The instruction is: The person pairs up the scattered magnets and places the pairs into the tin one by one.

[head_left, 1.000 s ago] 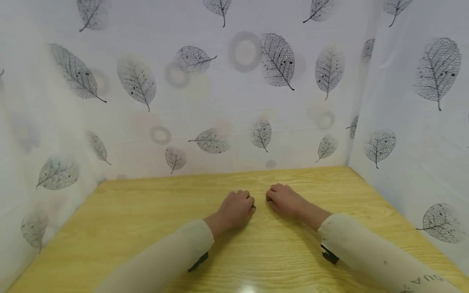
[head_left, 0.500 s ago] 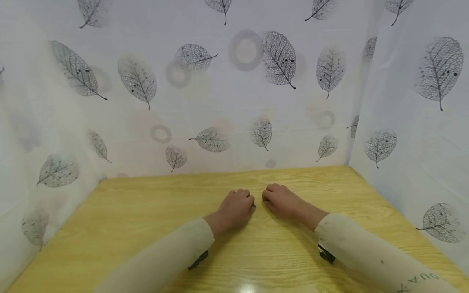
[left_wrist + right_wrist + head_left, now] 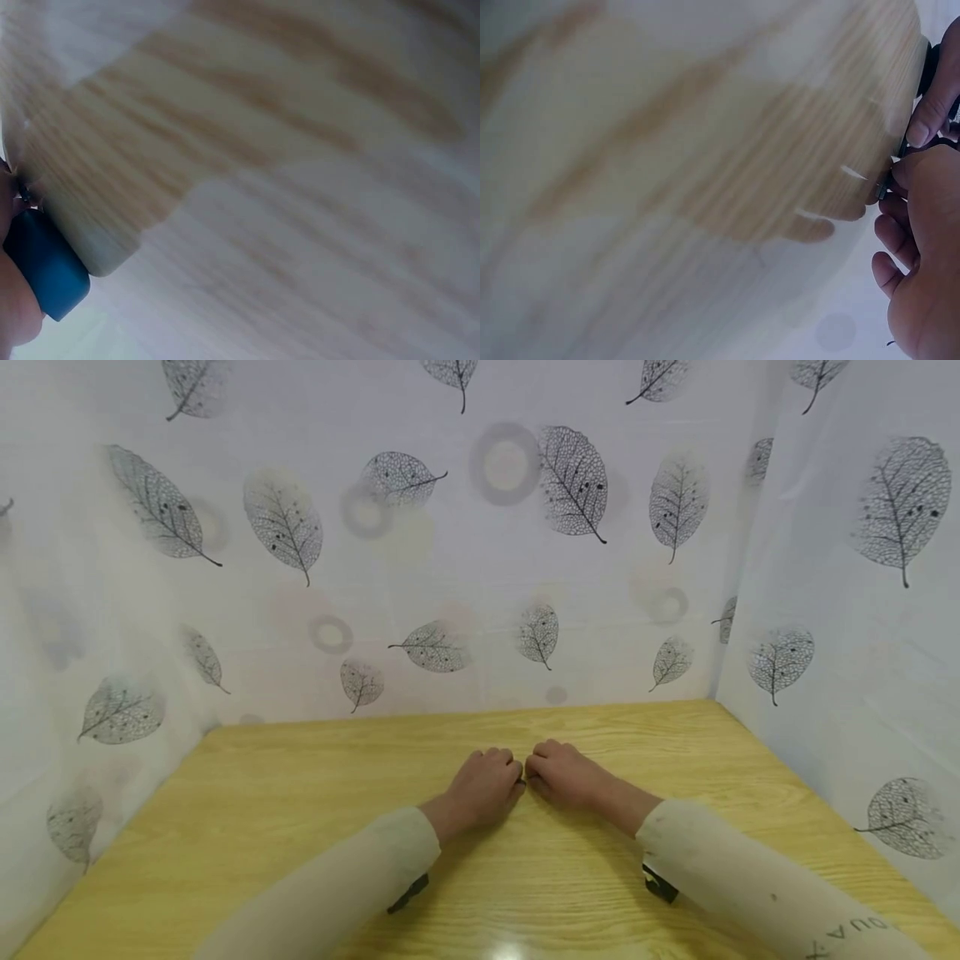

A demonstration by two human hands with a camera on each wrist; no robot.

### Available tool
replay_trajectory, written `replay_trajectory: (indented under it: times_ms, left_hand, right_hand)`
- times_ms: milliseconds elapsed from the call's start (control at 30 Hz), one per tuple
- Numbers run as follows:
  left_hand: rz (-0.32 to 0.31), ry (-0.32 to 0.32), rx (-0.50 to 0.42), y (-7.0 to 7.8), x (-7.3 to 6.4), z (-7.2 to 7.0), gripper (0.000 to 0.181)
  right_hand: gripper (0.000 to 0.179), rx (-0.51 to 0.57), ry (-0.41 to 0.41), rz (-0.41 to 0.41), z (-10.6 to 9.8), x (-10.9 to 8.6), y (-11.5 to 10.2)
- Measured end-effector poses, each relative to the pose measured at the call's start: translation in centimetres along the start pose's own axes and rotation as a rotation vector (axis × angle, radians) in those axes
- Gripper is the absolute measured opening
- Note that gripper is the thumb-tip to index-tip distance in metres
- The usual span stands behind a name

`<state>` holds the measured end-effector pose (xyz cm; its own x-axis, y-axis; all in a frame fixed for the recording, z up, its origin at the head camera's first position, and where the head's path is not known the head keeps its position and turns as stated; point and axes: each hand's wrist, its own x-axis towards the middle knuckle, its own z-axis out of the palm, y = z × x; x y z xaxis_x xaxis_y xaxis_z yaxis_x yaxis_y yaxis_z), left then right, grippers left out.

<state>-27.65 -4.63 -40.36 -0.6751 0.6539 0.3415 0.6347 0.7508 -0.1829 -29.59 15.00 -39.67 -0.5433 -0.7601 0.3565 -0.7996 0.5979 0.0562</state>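
Near the table's middle, my left hand [image 3: 483, 789] grips a small dark blue block [image 3: 49, 262] with rounded edges. In the left wrist view it shows beside the thumb; its kind cannot be told. Right beside it, my right hand [image 3: 568, 777] has curled fingers and pinches a thin dark piece [image 3: 883, 186], seen in the right wrist view. That piece lies close to the left thumb [image 3: 922, 129]; whether it touches the block is hidden. In the head view, the fingers of both hands almost meet and cover most of what they hold.
The wood-grain table [image 3: 285, 793] spreads around both hands. White cloth with leaf prints [image 3: 435, 568] stands behind it and along both sides. Dark wrist devices [image 3: 660, 883] show below the pale sleeves [image 3: 742, 860].
My right hand has slid left across the table until its fingers come up close to the left hand. The left hand has stayed nearly still.
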Motion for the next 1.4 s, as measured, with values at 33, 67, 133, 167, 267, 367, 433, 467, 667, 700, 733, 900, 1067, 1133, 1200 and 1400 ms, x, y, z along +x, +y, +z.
replay_trajectory:
  times_ms: [33,67,133,167,267,367,433,467,667,700,733,900,1067,1133,1200,1400]
  left_hand:
    - [-0.001,0.001,-0.001,0.0,0.0,0.0,0.019]
    - [-0.003,0.003,-0.003,0.0,0.0,-0.1,0.019]
    - [-0.008,0.0,-0.002,0.1,0.0,-0.2,0.018]
    - [-0.013,-0.003,-0.001,0.1,0.0,-0.3,0.019]
    - [-0.029,-0.018,0.005,0.2,0.1,-0.4,0.02]
    - [-0.042,-0.021,0.015,0.3,0.1,-0.5,0.021]
    - [-0.049,-0.022,0.016,0.3,0.2,-0.6,0.022]
    - [-0.052,-0.024,0.018,0.4,0.2,-0.7,0.022]
    - [-0.081,-0.038,0.022,0.5,0.2,-1.1,0.024]
    - [-0.086,-0.039,0.023,0.5,0.1,-1.1,0.025]
    - [-0.089,-0.043,0.022,0.5,0.1,-1.2,0.025]
    - [-0.082,-0.043,0.033,0.3,-0.2,-1.2,0.029]
    - [-0.062,-0.045,0.082,-0.1,-0.9,-0.8,0.035]
    - [-0.061,-0.055,0.072,-0.3,-1.3,-0.7,0.039]
    - [-0.067,-0.06,0.061,-0.5,-1.8,-0.8,0.044]
    - [-0.092,-0.038,0.052,-1.7,-3.1,-1.5,0.065]
  right_hand:
    - [0.003,0.007,0.004,-0.003,0.0,0.1,-0.1]
    - [0.003,0.012,0.005,-0.006,0.0,0.1,-0.2]
    - [0.003,0.012,0.003,-0.005,0.0,0.2,-0.4]
    - [0.003,0.013,0.0,0.0,0.0,0.2,-0.5]
    - [0.006,0.004,-0.012,0.009,0.0,0.3,-0.6]
    - [0.007,-0.008,-0.031,0.024,-0.1,0.3,-0.8]
    - [0.007,-0.013,-0.041,0.034,-0.2,0.3,-1.0]
    - [0.007,-0.016,-0.047,0.039,-0.3,0.2,-1.0]
    - [0.005,-0.039,-0.062,0.032,-0.3,0.3,-1.1]
    - [0.005,-0.046,-0.061,0.027,-0.3,0.3,-1.2]
    - [0.005,-0.052,-0.06,0.024,-0.3,0.2,-1.2]
    - [0.006,-0.065,-0.052,0.012,-0.3,0.2,-1.3]
    - [0.008,-0.03,-0.078,0.028,-0.2,0.0,-1.4]
    - [0.007,-0.006,-0.081,0.03,-0.1,-0.1,-1.4]
    - [0.007,0.018,-0.072,0.023,0.0,-0.1,-1.4]
    - [0.008,0.052,-0.047,-0.007,0.1,0.2,-1.3]
